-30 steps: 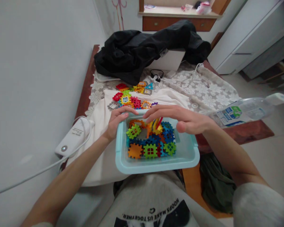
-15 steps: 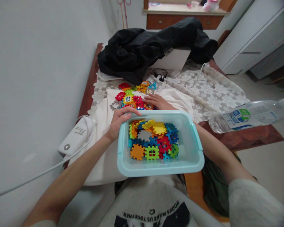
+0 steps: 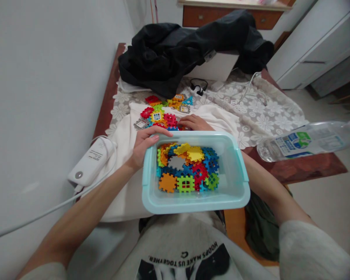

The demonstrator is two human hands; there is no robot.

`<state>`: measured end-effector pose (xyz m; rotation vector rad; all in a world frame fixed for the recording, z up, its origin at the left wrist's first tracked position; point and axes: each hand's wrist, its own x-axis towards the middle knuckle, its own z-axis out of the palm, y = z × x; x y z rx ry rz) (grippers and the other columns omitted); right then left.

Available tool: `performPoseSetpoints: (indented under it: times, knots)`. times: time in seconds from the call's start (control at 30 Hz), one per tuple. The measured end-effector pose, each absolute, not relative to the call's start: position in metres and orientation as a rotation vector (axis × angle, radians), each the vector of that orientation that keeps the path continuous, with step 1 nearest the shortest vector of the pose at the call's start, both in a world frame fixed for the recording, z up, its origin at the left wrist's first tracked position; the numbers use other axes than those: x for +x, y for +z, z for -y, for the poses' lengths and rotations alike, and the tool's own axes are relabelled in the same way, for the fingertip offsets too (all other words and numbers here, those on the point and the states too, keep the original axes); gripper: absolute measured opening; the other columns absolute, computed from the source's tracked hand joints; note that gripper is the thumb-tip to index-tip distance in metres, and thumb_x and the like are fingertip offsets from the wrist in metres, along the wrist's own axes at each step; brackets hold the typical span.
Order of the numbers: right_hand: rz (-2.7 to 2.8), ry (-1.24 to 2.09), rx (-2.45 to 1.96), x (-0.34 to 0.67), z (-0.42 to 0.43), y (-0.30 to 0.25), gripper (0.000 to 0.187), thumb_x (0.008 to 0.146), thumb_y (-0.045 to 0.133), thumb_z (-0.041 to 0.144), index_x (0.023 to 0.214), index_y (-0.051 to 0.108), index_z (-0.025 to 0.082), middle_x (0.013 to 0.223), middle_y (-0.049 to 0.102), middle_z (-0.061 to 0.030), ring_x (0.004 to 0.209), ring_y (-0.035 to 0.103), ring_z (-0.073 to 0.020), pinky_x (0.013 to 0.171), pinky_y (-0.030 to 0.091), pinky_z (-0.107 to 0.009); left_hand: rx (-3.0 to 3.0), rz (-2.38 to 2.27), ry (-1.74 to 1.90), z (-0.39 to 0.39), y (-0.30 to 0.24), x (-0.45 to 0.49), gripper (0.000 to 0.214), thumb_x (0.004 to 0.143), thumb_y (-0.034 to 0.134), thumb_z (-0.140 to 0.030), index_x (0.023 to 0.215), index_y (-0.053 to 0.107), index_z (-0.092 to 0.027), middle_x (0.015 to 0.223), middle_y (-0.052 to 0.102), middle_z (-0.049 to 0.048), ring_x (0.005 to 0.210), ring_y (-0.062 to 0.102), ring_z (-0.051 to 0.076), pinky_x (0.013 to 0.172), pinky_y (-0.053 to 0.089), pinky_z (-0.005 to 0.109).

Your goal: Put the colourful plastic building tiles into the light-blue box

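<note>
A light blue plastic bin (image 3: pixel 233 194) rests on my lap, filled with several colourful interlocking toy tiles (image 3: pixel 186 167). My left hand (image 3: pixel 144 146) grips the bin's far left corner, thumb along the rim. My right hand (image 3: pixel 196 123) reaches past the bin's far edge and rests, knuckles up, on a white cloth (image 3: pixel 125 155), at the near edge of a loose pile of toy tiles (image 3: pixel 163 112). Its fingertips are curled down among the tiles; whether they hold one is hidden.
A black jacket (image 3: pixel 177 50) lies heaped at the table's far end over a white box (image 3: pixel 216 70). A white power adapter (image 3: pixel 89 163) with cable sits at the left edge. A clear water bottle (image 3: pixel 306 142) lies at the right. Black earphones (image 3: pixel 200 86) lie on the lace tablecloth.
One second ago my right hand hovered over the bin dropping tiles. It has since moved beyond the bin to the loose pile. The left hand has stayed on the bin.
</note>
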<state>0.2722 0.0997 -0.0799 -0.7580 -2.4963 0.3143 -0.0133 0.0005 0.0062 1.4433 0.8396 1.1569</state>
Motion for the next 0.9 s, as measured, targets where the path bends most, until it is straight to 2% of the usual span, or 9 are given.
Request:
performPoseSetpoints:
  times: [0.13,0.33,0.5,0.7,0.8,0.9]
  knots:
    - [2.457,0.328,-0.775,0.273,-0.094,-0.073,0.051,0.106,0.055,0.069,0.117,0.073,0.023,0.119,0.073,-0.0135,0.110,0.066,-0.0293,0.095,0.053,-0.043,1.411,-0.824,1.179,0.000,0.006,-0.012,0.028,0.081,0.070,-0.038,0.089,0.087,-0.017,0.081,0.078,0.0067,0.075,0.065,0.022,0.071,0.051,0.032]
    - [2.093,0.425,-1.135,0.269,-0.079,-0.064,0.046,0.103,0.058,0.068,0.086,0.061,0.025,0.077,0.065,0.0001,0.071,0.057,-0.0190,0.069,0.043,-0.033,1.406,-0.825,1.184,0.000,0.008,-0.011,0.027,0.080,0.071,-0.037,0.088,0.088,-0.018,0.079,0.077,0.0065,0.076,0.066,0.022,0.070,0.052,0.031]
    - [1.729,0.606,-1.139,0.269,-0.084,-0.061,0.054,0.093,0.063,0.078,0.081,0.060,0.026,0.065,0.056,0.0039,0.060,0.049,-0.0156,0.060,0.040,-0.031,1.409,-0.833,1.182,0.000,0.009,-0.010,0.028,0.080,0.070,-0.038,0.087,0.087,-0.017,0.078,0.076,0.0071,0.075,0.066,0.022,0.071,0.055,0.033]
    - [1.424,0.765,-1.093,0.272,-0.099,-0.059,0.070,0.075,0.071,0.093,0.076,0.055,0.025,0.063,0.048,0.0059,0.056,0.041,-0.0117,0.053,0.036,-0.026,1.428,-0.810,1.199,-0.001,0.007,-0.010,0.027,0.081,0.070,-0.036,0.089,0.088,-0.018,0.085,0.079,0.0078,0.078,0.069,0.022,0.073,0.056,0.033]
    - [1.314,0.744,-1.096,0.276,-0.106,-0.055,0.074,0.074,0.067,0.097,0.075,0.049,0.026,0.063,0.041,0.0073,0.054,0.038,-0.0106,0.050,0.035,-0.025,1.434,-0.799,1.211,-0.001,0.006,-0.010,0.026,0.083,0.069,-0.034,0.090,0.088,-0.018,0.087,0.080,0.0081,0.081,0.070,0.023,0.077,0.057,0.034]
    - [1.280,0.757,-1.017,0.285,-0.110,-0.041,0.071,0.080,0.063,0.097,0.078,0.046,0.027,0.063,0.035,0.0082,0.050,0.035,-0.0105,0.046,0.032,-0.025,1.436,-0.794,1.206,-0.001,0.007,-0.010,0.027,0.083,0.069,-0.035,0.090,0.088,-0.018,0.089,0.081,0.0084,0.082,0.070,0.023,0.079,0.057,0.034]
